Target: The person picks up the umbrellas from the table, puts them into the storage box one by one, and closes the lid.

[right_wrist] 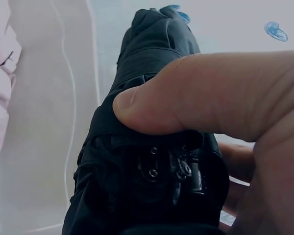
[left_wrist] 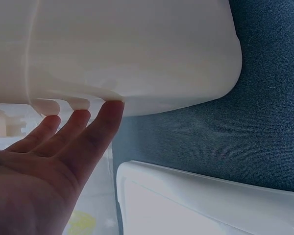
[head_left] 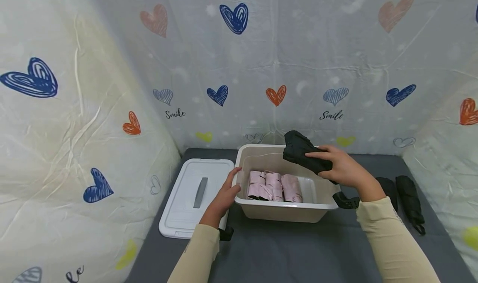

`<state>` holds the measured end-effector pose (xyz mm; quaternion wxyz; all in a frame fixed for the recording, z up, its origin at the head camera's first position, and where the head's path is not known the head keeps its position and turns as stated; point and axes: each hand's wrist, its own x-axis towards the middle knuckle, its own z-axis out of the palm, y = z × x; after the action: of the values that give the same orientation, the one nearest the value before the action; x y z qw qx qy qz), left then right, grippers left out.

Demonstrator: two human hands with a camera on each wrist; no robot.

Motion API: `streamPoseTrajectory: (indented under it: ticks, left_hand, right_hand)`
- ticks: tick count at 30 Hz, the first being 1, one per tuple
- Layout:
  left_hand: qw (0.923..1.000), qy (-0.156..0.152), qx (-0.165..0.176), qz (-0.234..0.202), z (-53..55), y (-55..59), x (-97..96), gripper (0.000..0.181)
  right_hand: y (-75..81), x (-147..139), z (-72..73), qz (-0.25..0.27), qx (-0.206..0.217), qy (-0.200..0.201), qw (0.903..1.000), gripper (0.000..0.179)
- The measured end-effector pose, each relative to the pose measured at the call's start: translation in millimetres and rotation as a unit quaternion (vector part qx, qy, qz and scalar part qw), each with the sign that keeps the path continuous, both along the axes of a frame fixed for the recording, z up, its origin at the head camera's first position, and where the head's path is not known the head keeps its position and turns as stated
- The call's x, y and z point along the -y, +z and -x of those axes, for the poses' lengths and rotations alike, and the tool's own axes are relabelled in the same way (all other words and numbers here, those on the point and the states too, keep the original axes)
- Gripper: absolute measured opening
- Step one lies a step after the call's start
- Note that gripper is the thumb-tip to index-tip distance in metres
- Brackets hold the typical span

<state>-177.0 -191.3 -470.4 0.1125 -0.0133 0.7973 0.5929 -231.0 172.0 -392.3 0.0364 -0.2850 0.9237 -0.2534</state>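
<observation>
A black folded umbrella (head_left: pixel 304 152) is in my right hand (head_left: pixel 345 167), tilted over the back right part of the beige bin (head_left: pixel 284 212). The right wrist view shows the thumb (right_wrist: pixel 157 98) lying across the black fabric, with fingers on the far side and metal ribs near the lower end. Inside the bin, three pink folded umbrellas (head_left: pixel 274 185) lie side by side toward the left. My left hand (head_left: pixel 223 196) is at the bin's left rim; in the left wrist view its nearly straight fingers (left_wrist: pixel 95 129) touch the outer wall just under that rim.
A white lid (head_left: pixel 183 200) with a grey handle lies left of the bin. Two more black folded umbrellas (head_left: pixel 408 198) lie on the dark grey table (head_left: pixel 284 254) at the right, one partly behind my right wrist. A heart-printed curtain (head_left: pixel 239 67) encloses the back and sides.
</observation>
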Motion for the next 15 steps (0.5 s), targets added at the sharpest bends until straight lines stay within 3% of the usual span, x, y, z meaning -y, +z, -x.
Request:
streamPoseTrajectory:
  ticks: [5, 12, 15]
  left_hand:
    - [1.0000, 0.000, -0.002, 0.004, 1.7, -1.1, 0.4, 0.066]
    - [0.9999, 0.013, -0.003, -0.001, 13.9, -28.7, 4.3, 0.067]
    - [0.9998, 0.018, -0.012, 0.002, 15.3, -32.8, 4.7, 0.066]
  right_hand:
    - [-3.9, 7, 3.1, -0.006, 0.006, 0.013, 0.9999, 0.062]
    - [-12.2, 15, 5.6, -0.016, 0.014, 0.026, 0.9994, 0.061]
    - [-15.5, 17, 6.9, -0.014, 0.012, 0.032, 0.9993, 0.061]
